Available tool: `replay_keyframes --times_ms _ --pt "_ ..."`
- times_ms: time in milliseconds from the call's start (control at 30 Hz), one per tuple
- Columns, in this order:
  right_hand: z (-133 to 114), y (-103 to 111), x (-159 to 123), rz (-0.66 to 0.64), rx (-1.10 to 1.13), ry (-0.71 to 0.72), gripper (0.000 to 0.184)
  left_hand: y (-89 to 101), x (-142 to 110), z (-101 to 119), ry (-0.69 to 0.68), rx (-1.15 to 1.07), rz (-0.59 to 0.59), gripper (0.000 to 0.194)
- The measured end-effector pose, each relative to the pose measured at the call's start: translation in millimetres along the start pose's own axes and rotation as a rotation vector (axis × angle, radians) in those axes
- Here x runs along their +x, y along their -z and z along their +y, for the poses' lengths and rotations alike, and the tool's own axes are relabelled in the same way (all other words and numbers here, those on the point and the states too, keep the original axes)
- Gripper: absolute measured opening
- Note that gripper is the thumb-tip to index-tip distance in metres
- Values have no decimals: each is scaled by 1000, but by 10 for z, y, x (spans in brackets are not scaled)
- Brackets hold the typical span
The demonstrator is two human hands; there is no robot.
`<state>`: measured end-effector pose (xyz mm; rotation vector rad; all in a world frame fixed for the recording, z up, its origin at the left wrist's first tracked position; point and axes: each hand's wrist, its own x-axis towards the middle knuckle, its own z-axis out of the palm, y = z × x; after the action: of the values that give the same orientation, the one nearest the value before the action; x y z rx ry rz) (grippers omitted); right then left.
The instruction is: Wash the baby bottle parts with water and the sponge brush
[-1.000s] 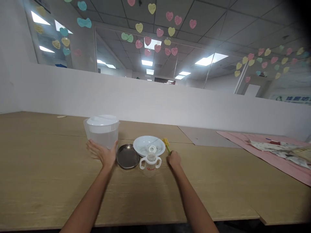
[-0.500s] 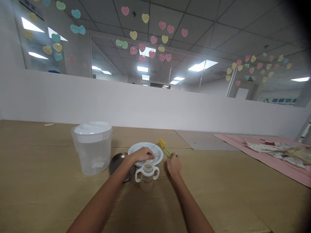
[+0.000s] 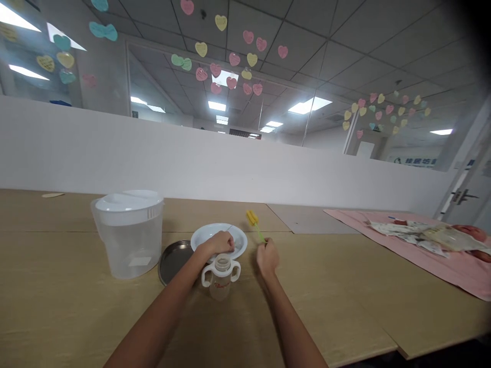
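My right hand (image 3: 267,258) is closed around the green handle of a bottle brush (image 3: 252,218), whose yellow sponge head points up and away to the left. Over the white plate (image 3: 243,240) my left hand (image 3: 220,243) has its fingers curled together; what they hold, if anything, is hidden. A thin line shows on the plate just behind these fingers. In front of the plate stands a clear baby bottle (image 3: 220,286) with two white handles, upright and without a lid. Left of it lies a round metal tray (image 3: 171,261), partly covered by my left forearm.
A large clear plastic pitcher (image 3: 132,245) with a white lid stands to the left. On the right, a pink cloth (image 3: 429,266) carries packets and other items. A flat wooden piece (image 3: 52,194) lies at the back left, before the low white wall (image 3: 192,163).
The view has turned right, so the table things sit further left. The brush head has tilted more upright in my right hand. My left fingers look more curled over the plate.
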<state>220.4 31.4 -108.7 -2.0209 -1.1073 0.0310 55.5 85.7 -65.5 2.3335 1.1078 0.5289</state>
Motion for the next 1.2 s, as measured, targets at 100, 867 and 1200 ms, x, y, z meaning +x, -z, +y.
replay_keyframes --times_ms 100,867,1200 --pt "-27 39 -3 68 81 -46 33 93 11 -29 6 -37 101 3" --pt "-147 -118 -254 34 481 309 55 378 -80 352 -14 -129 495 30" --pt "-124 -125 -235 39 393 339 55 342 -58 362 4 -55 516 27"
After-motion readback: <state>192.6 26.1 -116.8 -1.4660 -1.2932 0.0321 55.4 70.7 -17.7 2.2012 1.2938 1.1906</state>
